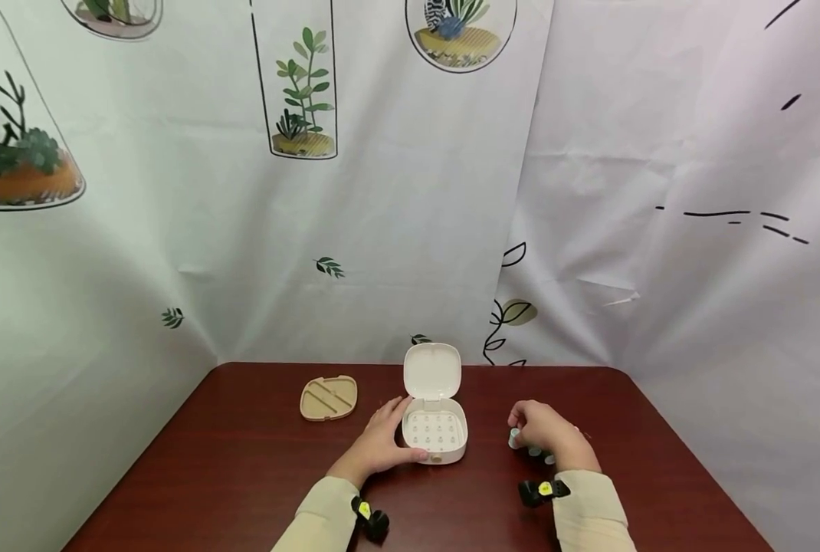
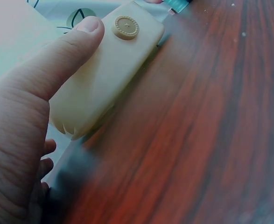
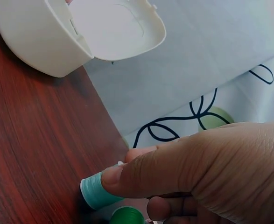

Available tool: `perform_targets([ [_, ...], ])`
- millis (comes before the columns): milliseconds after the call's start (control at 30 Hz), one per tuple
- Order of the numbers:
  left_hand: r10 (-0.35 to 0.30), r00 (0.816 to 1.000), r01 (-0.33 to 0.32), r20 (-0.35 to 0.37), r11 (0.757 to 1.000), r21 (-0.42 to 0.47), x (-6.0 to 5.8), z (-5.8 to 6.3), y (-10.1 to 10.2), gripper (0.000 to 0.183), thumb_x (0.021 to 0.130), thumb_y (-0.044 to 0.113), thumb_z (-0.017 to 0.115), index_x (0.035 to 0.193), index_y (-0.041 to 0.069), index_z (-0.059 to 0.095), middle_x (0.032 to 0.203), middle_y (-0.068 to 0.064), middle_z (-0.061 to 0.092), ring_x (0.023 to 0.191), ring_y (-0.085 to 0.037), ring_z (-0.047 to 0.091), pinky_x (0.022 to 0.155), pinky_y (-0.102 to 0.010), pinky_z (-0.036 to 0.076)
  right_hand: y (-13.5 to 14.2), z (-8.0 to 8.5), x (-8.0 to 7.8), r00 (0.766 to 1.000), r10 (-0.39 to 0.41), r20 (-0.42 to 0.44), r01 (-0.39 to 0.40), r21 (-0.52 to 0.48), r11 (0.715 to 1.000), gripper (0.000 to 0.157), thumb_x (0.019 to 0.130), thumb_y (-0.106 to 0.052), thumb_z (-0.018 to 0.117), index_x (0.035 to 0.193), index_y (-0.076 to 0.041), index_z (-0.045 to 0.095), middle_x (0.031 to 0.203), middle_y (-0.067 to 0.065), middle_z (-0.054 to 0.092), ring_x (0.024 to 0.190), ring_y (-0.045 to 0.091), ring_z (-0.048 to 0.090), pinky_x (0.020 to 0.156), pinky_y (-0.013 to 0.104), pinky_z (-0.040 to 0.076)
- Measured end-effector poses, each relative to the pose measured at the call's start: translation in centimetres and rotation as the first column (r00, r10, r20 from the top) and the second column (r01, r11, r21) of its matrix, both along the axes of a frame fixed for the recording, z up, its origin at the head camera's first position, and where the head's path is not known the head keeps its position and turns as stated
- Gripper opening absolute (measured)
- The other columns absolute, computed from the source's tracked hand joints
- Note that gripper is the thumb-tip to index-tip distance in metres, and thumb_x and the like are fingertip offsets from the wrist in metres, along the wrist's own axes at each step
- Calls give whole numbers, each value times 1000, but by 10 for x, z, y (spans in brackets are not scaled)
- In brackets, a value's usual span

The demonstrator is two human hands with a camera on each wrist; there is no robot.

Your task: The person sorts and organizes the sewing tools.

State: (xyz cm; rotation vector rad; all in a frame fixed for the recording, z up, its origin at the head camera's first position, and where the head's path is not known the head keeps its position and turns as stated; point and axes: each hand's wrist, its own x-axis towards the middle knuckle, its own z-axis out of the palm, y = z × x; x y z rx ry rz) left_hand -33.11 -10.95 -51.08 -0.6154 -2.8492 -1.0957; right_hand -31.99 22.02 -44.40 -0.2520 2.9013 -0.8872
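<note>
A white sewing box (image 1: 434, 457) stands with its lid (image 1: 432, 370) raised, showing rows of small pegs on its floor. My left hand (image 1: 377, 443) holds the box from its left side, thumb on the front near the round clasp (image 2: 126, 27) and fingers toward the back. To the right, my right hand (image 1: 546, 428) pinches a light turquoise thread spool (image 3: 97, 190) between thumb and fingers, low over the table. A green thread spool (image 3: 128, 216) sits just beside it, partly hidden under the hand. More spools (image 1: 550, 459) show below the right hand.
A tan divided tray (image 1: 329, 398) lies at the back left of the dark red wooden table (image 1: 244, 475). Behind the table's far edge hangs a white curtain (image 1: 396, 215) printed with plants. A black camera is strapped on each wrist.
</note>
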Motion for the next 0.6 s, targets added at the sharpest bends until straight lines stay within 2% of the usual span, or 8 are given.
perform_targets([
  [133,-2,1000,2,-3,1000,2,-1,-2,1,112,72,68,80,161,21,30,163,-17,27,148,-46,22,112,-69,26,1,0,1,1000,-9,3,9,6,1000,20,80,-1,81,87,-8,64,77,4,56,67,20,53,59,35,45],
  [333,-38,999,38,-39,999,-6,-5,-3,1,113,74,65,80,161,15,29,164,-21,23,152,-43,17,119,-62,17,0,4,5,1000,-23,3,23,5,1000,18,81,-2,81,86,-9,65,78,4,58,66,21,55,57,37,46],
  [600,-42,999,42,-27,999,-16,-5,-3,1,114,74,67,79,161,15,27,164,-21,24,152,-42,18,120,-60,14,-5,4,-4,991,12,-136,-11,7,1000,15,83,-7,80,86,-11,67,79,-1,60,69,16,54,62,36,47],
])
